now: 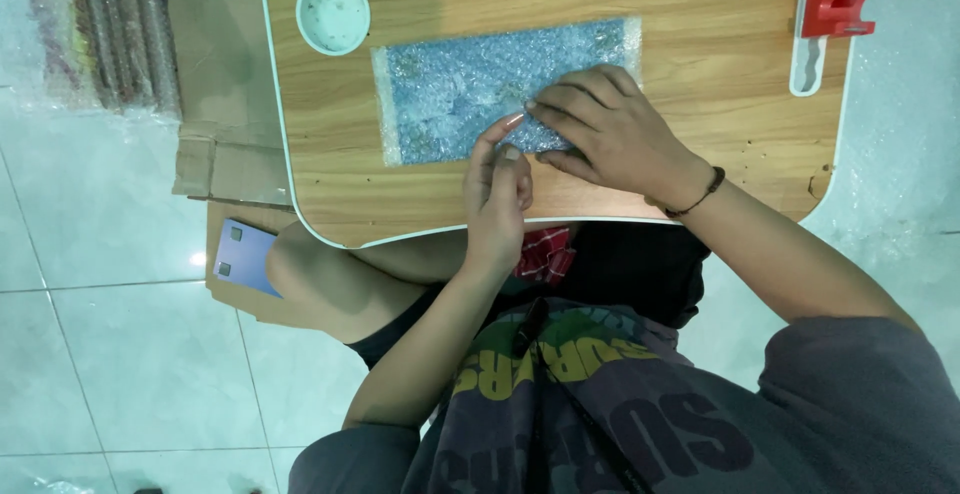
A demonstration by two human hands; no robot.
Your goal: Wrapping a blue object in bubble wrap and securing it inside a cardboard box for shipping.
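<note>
Wooden lap table (700, 14): clear bubble-wrap sheet (470, 84), rectangular, crinkled, lying flat; left hand (497, 199) pinching its edge, right hand (610, 134) pressing flat.

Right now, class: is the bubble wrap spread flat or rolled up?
Spread flat: the bubble wrap lies as one sheet on the table.
</note>
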